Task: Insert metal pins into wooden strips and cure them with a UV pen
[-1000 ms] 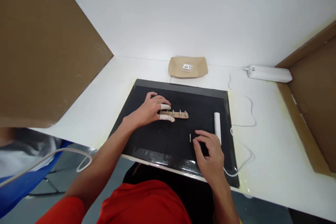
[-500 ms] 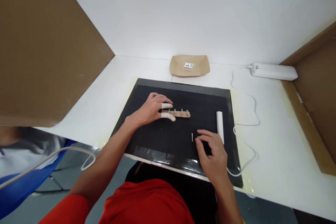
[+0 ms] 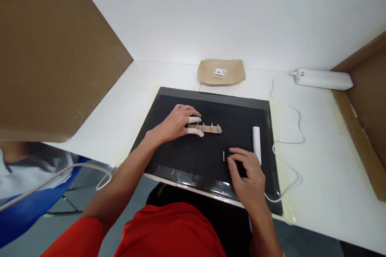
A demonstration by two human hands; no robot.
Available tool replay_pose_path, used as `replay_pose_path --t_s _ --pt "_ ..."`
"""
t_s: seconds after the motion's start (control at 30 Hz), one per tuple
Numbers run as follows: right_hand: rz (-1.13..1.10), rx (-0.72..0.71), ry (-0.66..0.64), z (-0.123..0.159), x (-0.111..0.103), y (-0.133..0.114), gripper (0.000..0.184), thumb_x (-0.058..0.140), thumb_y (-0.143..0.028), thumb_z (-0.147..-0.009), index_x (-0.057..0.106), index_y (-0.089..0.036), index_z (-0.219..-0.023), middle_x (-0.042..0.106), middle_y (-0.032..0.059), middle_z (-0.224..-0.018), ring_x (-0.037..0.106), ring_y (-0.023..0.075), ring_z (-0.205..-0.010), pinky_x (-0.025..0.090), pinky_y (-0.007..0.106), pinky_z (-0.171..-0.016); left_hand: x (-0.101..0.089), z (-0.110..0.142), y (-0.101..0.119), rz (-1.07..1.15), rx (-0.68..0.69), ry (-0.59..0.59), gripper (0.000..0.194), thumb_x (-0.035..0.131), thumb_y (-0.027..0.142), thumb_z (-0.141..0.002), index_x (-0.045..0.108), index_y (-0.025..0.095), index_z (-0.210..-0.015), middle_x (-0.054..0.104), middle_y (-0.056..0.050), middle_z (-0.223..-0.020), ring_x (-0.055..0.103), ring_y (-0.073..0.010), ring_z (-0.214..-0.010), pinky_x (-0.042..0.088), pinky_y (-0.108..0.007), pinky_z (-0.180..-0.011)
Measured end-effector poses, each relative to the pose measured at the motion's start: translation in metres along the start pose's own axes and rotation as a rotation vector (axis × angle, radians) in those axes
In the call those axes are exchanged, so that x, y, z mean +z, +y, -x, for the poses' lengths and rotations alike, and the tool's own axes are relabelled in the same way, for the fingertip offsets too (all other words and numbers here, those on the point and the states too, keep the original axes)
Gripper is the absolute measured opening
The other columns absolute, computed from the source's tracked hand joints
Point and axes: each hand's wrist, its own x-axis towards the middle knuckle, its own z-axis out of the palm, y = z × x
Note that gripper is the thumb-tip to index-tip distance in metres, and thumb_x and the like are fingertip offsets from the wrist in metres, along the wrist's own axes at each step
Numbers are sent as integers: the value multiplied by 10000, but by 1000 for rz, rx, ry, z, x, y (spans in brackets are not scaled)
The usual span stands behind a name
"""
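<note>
A small wooden strip (image 3: 211, 129) with several metal pegs lies on a black mat (image 3: 181, 156). My left hand (image 3: 177, 123) pinches its left end between thumb and forefinger, both in white finger cots. My right hand (image 3: 247, 172) rests on the mat nearer to me, fingers curled down, its fingertips beside a short white pin (image 3: 223, 156). What the fingers hold, if anything, is hidden. A white cylindrical tool (image 3: 256, 139) lies just right of that hand.
A tan paper tray (image 3: 232, 76) holding a small clear packet (image 3: 219, 72) sits behind the mat. A white power strip (image 3: 324, 79) with a looping white cable (image 3: 294, 136) lies at the right. Cardboard walls (image 3: 51, 56) stand on both sides.
Both hands keep their places on the strip and by the pin; only the view has drifted slightly, shifting everything rightwards.
</note>
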Motion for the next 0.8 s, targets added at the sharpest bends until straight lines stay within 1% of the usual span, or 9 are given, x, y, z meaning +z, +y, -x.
replay_pose_path --t_s 0.1,0.17,0.43,0.57,0.67,0.8 --pt "-3 9 -2 0 0 0 71 643 -175 -990 663 -241 -1004 767 60 -1063 718 210 -988 569 415 -920 -2 -1 1 -1 -8 -20 402 810 476 -911 772 211 -1210 747 -101 -1330 636 -288 -1296 406 -423 -1102" --pt "-1 9 -5 0 -1 -1 68 641 -178 -992 661 -243 -1000 769 56 -1054 722 208 -978 571 412 -915 -2 -1 1 2 -8 -17 427 814 479 -908 763 200 -1228 749 -107 -1323 638 -291 -1293 414 -424 -1101" --pt "-17 18 -14 1 0 -1 72 637 -181 -993 655 -247 -1017 780 44 -1016 733 205 -951 570 404 -899 2 0 0 7 -16 12 521 800 588 -881 760 195 -1221 754 -116 -1311 661 -294 -1257 442 -426 -1068" --pt "-24 24 -12 1 0 0 71 645 -180 -993 656 -247 -1013 780 37 -1014 729 195 -953 563 391 -905 2 0 0 5 4 19 480 814 546 -882 765 195 -1206 750 -109 -1324 655 -292 -1268 445 -425 -1071" --pt "-25 23 -11 1 -1 0 76 645 -176 -991 655 -248 -1013 782 35 -1006 730 195 -942 562 391 -895 1 0 0 12 -1 0 426 816 499 -899 770 200 -1199 745 -110 -1334 650 -294 -1279 448 -429 -1076" --pt "-21 31 -18 0 -1 -1 68 641 -187 -992 660 -250 -1011 785 33 -997 731 200 -937 562 398 -887 -2 -1 1 15 -16 -6 460 824 537 -877 776 200 -1187 749 -113 -1327 655 -297 -1272 453 -431 -1074"
